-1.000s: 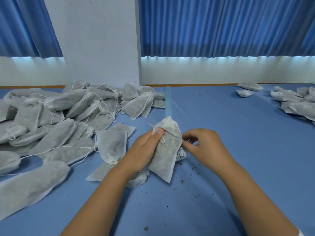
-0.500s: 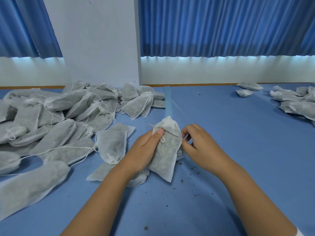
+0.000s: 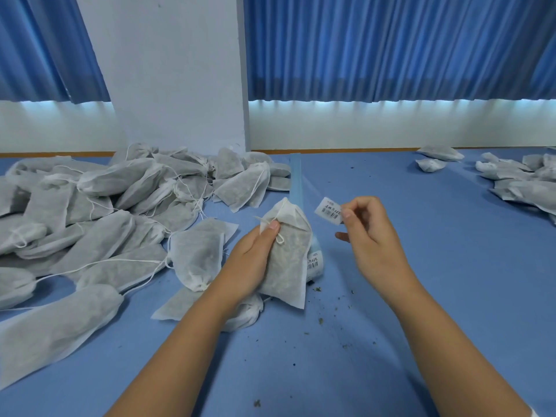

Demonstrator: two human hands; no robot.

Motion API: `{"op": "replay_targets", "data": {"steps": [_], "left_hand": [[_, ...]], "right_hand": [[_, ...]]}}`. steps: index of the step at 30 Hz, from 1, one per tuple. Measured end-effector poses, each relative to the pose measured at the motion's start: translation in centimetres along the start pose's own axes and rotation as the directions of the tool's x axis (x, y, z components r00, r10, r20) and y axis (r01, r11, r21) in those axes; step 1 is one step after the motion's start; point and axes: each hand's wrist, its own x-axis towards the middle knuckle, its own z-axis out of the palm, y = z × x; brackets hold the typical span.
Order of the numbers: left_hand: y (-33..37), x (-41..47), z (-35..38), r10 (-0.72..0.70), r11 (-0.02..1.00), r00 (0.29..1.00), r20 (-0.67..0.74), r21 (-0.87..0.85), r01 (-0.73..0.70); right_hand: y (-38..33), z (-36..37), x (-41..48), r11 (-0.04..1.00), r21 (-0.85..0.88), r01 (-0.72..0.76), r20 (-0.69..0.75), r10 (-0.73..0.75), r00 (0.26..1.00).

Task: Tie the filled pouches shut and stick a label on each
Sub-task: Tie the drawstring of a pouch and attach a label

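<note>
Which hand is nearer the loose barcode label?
Right. The right hand pinches the barcode label at its right edge, holding it in the air. The left hand is below and left of the label, gripping the pouch.

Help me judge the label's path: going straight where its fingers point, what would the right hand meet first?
Probably the pouch gripped by the left hand; the label in the right hand would touch first. Depth unclear.

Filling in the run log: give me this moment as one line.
step: labelling | left hand: holds filled pouch | right hand: pinches label, not yet stuck on | backing strip: lies behind pouch
</note>
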Motion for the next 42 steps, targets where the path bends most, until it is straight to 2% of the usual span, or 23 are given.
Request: {"op": "replay_targets", "data": {"steps": [2, 5, 11, 15, 21, 24, 27, 30, 34, 38, 42], "left_hand": [[0.1, 0.1, 0.0, 0.016, 1.000, 0.999, -0.042, -0.008, -0.016], [0.4, 0.1, -0.2, 0.047, 0.999, 0.997, -0.056, -0.007, -0.048], [0.7, -0.7, 0.8, 0.104, 0.990, 0.992, 0.077, 0.086, -0.110], [0.9, -0.9, 0.9, 0.110, 0.990, 0.984, 0.141, 0.074, -0.121], [0.9, -1.0, 0.7, 0.058, 0.998, 0.987, 0.147, 0.024, -0.063], [0.9, -0.8, 0.7, 0.011, 1.000, 0.998, 0.064, 0.005, -0.011], [0.8, -0.5, 0.6, -0.033, 0.999, 0.999, -0.030, -0.004, 0.033], [0.6, -0.3, 0.5, -0.043, 0.998, 0.995, -0.085, 0.032, 0.046], [0.8, -0.5, 0.6, -0.019, 0.996, 0.995, -0.096, 0.084, 0.027], [1.2, -0.8, 0.8, 0.032, 0.990, 0.998, -0.057, 0.138, -0.023], [1.7, -1.2, 0.9, 0.020, 0.993, 1.000, -0.020, 0.118, -0.017]], "right_hand": [[-0.3, 0.2, -0.1, 0.987, 0.154, -0.036, -0.027, 0.041, 0.999], [-0.6, 0.4, -0.4, 0.960, 0.274, -0.058, 0.012, 0.056, 0.998], [-0.7, 1.7, -1.1, 0.967, 0.250, -0.055, 0.150, 0.017, 0.989], [-0.5, 1.5, -1.1, 0.962, 0.271, -0.037, 0.061, 0.021, 0.998], [-0.3, 1.3, -0.8, 0.939, 0.335, -0.078, -0.044, 0.098, 0.994], [-0.4, 1.0, -0.6, 0.945, 0.323, -0.058, -0.154, 0.113, 0.982], [-0.9, 0.4, -0.3, 0.964, 0.266, 0.024, -0.245, 0.044, 0.968], [-1.8, 0.0, -0.6, 0.962, 0.267, 0.062, -0.154, -0.020, 0.988], [-2.7, 0.3, -1.2, 0.958, 0.284, 0.033, 0.101, -0.064, 0.993], [-2.3, 0.9, -1.2, 0.984, 0.176, -0.031, 0.152, 0.004, 0.988], [-1.9, 0.6, -1.1, 0.987, 0.136, -0.088, 0.165, 0.065, 0.984]]}}
